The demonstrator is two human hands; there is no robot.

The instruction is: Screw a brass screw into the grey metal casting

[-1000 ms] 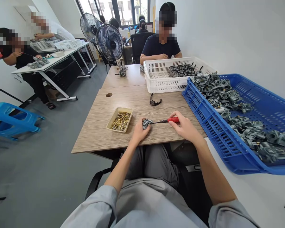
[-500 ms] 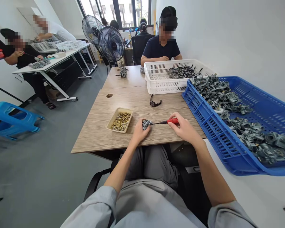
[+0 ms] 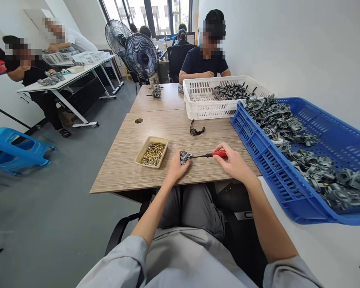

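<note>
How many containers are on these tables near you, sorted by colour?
Blue crate: 1
White basket: 1
Tan tray of brass screws: 1
Total: 3, counting only the near desks. The left hand holds a metal part beside the tray; the right hand holds a red-handled screwdriver.

— What have you got there?
— My left hand (image 3: 176,168) pins a small metal part (image 3: 184,157) to the table (image 3: 129,160); my right hand (image 3: 232,163) grips a red-handled screwdriver (image 3: 211,154), its tip on the part.

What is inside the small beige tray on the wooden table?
The beige tray holds a loose heap of small brass-coloured screws. They cover most of its floor.
</note>
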